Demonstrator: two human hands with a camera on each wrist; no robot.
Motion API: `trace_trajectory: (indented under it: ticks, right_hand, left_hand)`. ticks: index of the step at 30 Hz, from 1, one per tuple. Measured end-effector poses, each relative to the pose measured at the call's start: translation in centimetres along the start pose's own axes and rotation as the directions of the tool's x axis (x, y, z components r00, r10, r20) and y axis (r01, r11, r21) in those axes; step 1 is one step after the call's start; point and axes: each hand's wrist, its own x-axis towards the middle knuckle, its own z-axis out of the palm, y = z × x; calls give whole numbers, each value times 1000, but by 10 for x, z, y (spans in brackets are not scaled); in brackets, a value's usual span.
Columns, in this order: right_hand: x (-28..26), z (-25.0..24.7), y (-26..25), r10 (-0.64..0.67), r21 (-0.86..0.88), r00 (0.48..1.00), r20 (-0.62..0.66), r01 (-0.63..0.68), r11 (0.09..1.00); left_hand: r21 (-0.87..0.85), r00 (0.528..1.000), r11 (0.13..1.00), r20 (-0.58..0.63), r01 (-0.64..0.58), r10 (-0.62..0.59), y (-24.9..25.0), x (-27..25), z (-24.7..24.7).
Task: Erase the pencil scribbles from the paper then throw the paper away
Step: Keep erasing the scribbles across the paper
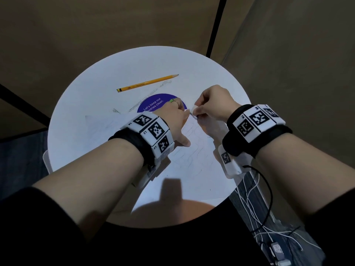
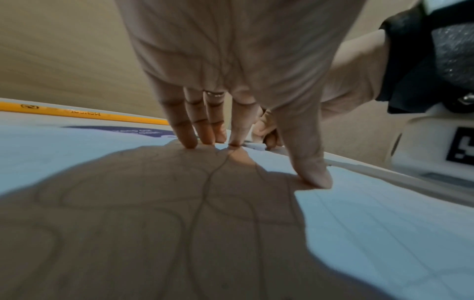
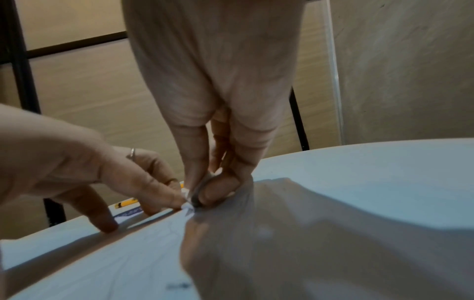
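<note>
Erasing stage, judged under way. The paper lies flat on the round white surface, reaching from the surface's middle to its near edge, with faint pencil scribbles running over it. The left hand rests on the sheet's far part with fingers straight and spread, fingertips and thumb pressing it down. The right hand has its fingers curled tight around a small white eraser, whose tip meets the paper near the sheet's far edge, just beside the left index finger. The decisive relation: most remaining scribbles appear to lie on the near side of the eraser, toward the surface's near edge, so the next strokes would probably travel nearward, in the gap between the left thumb and the right wrist. The right hand is the working one; the left anchors. A yellow pencil lies well apart toward the far edge, beyond a purple round sticker partly under the left hand. No bin is visible.
</note>
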Motion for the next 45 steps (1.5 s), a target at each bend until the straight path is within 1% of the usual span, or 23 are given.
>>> trace_trajectory:
  ticks: [2, 4, 6, 7, 9, 11, 12, 15, 19, 20, 22, 24, 26, 28, 30, 34, 36, 39, 40, 41, 43, 44, 45]
  right_hand:
    - [0, -1, -1, -5, -38, 999, 38, 6, 999]
    - [2, -6, -1, -9, -57, 1000, -20, 8, 998]
    - [3, -13, 0, -1, -7, 995, -96, 1, 1000]
    - [2, -15, -1, -2, 33, 995, -97, 6, 999]
    - [0, -14, -3, -17, 60, 1000, -9, 18, 998]
    - [-3, -7, -4, -29, 3, 994, 107, 29, 1000]
    - [-4, -3, -3, -31, -12, 991, 131, 33, 999]
    - [-3, 1, 1, -35, 3, 994, 108, 35, 999]
    - [0, -1, 1, -30, -1, 1000, -6, 30, 1000]
    - [1, -2, 0, -25, 17, 1000, -14, 25, 1000]
    - [0, -2, -2, -25, 67, 999, 45, 22, 998]
    - [-2, 1, -3, -37, 26, 993, 110, 34, 999]
    - [-1, 2, -2, -36, -28, 996, 81, 38, 999]
    - [1, 1, -4, -34, -29, 999, 15, 34, 999]
    - [2, 0, -5, -28, -13, 1000, -4, 28, 1000]
    - [-2, 2, -5, -36, 9, 991, 130, 35, 999]
    - [0, 1, -5, -37, -25, 994, 103, 40, 999]
    - [4, -1, -9, -47, -53, 999, -4, 47, 997]
    - [5, -1, -9, -51, -51, 999, -13, 50, 997]
    - [5, -2, -9, -47, -32, 999, 11, 48, 998]
    - [2, -1, -6, -39, 16, 993, 111, 38, 999]
    - [1, 0, -4, -37, 19, 990, 133, 35, 999]
    - [1, 0, -2, -36, 8, 992, 120, 36, 999]
  left_hand:
    - [-10, 1000, 1000, -6, -2, 2, -1, 0, 0]
    - [-19, 1000, 1000, -16, 1, -1, -3, -1, 1]
    - [-38, 1000, 999, -22, 2, -3, -4, 0, 3]
    - [-53, 1000, 999, -25, -2, 1, -5, 0, 3]
    - [-74, 1000, 997, -27, -13, 11, -6, 0, 3]
    - [-79, 1000, 997, -22, -24, 22, -7, 1, 3]
    - [-80, 1000, 997, -17, -25, 23, -7, 1, 3]
    - [-88, 1000, 996, -12, -16, 15, -8, 2, 4]
    - [-75, 1000, 997, -7, -8, 8, -7, 2, 4]
    - [-74, 1000, 997, -8, -4, 4, -7, 2, 4]
    - [-71, 1000, 997, -11, 1, -1, -7, 1, 5]
    - [-69, 1000, 998, -14, 0, -1, -8, 1, 5]
    - [-67, 1000, 998, -16, 6, -7, -8, 2, 5]
    - [-64, 1000, 998, -18, 9, -10, -7, 1, 6]
    - [-58, 1000, 998, -17, 9, -10, -7, 1, 6]
    - [-68, 1000, 998, -19, 4, -6, -8, 1, 6]
    - [-64, 1000, 998, -21, 5, -7, -7, 1, 6]
    - [-55, 1000, 998, -21, 8, -9, -7, 1, 6]
    - [-56, 1000, 998, -21, 10, -11, -7, 1, 7]
    - [-60, 1000, 998, -23, 10, -12, -7, 1, 7]
    - [-67, 1000, 998, -24, 8, -9, -8, 1, 7]
    - [-67, 1000, 998, -22, 8, -10, -8, 0, 6]
    - [-64, 1000, 998, -20, 11, -12, -7, 1, 6]
